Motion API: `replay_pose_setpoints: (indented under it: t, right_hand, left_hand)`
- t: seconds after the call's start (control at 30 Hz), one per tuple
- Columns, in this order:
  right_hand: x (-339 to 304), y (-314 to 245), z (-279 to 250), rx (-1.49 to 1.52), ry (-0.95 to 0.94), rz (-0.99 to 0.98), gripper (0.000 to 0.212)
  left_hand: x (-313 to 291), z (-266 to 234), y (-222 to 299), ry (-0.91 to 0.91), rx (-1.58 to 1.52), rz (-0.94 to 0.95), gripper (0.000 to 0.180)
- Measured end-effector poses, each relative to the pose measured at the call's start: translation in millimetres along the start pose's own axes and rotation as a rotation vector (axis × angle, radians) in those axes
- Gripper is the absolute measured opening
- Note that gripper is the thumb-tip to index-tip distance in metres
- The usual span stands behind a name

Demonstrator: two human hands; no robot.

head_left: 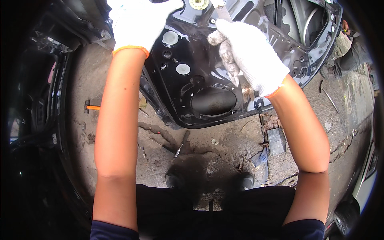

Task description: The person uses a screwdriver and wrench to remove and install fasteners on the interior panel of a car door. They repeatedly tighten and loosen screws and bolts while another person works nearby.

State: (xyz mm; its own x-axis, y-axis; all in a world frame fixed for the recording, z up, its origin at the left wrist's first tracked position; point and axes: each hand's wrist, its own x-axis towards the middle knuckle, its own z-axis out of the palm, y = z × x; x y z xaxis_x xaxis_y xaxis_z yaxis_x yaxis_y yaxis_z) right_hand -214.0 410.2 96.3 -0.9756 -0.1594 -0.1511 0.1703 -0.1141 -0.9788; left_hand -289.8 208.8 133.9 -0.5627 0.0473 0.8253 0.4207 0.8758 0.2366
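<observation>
A black car door [188,84], its inner metal side bare, lies in front of me with a large oval opening near its lower edge. My left hand [138,24], in a white knit glove with an orange cuff, rests at the door's left edge. Its thumb stretches out to the right, while the fingertips run partly out of view at the top. My right hand [248,52], gloved the same way, is closed over the middle of the panel. A flat metal strip [222,11] sticks out past its thumb; the rest of it is hidden in the soiled glove fingers.
On the cracked concrete lie an orange-handled hammer [93,107], a dark-handled tool [183,143] and a grey block [276,141]. A dark car body [48,100] stands to the left. Another person's leg [354,56] shows at the far right, beyond the door.
</observation>
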Motion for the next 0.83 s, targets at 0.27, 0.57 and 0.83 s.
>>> replay_pose_setpoints:
  t: [0.27,0.57,0.83]
  right_hand:
    - [8,13,-3,0.044,-0.026,0.036,0.041]
    - [23,31,-3,0.006,-0.053,0.068,0.043]
    - [52,31,-23,-0.807,-0.001,-0.634,0.034]
  left_hand:
    - [-1,4,-38,-0.04,-0.026,-0.051,0.101]
    - [-12,29,-60,0.091,-0.092,-0.031,0.116]
    - [-12,7,-46,-0.001,-0.063,-0.041,0.129]
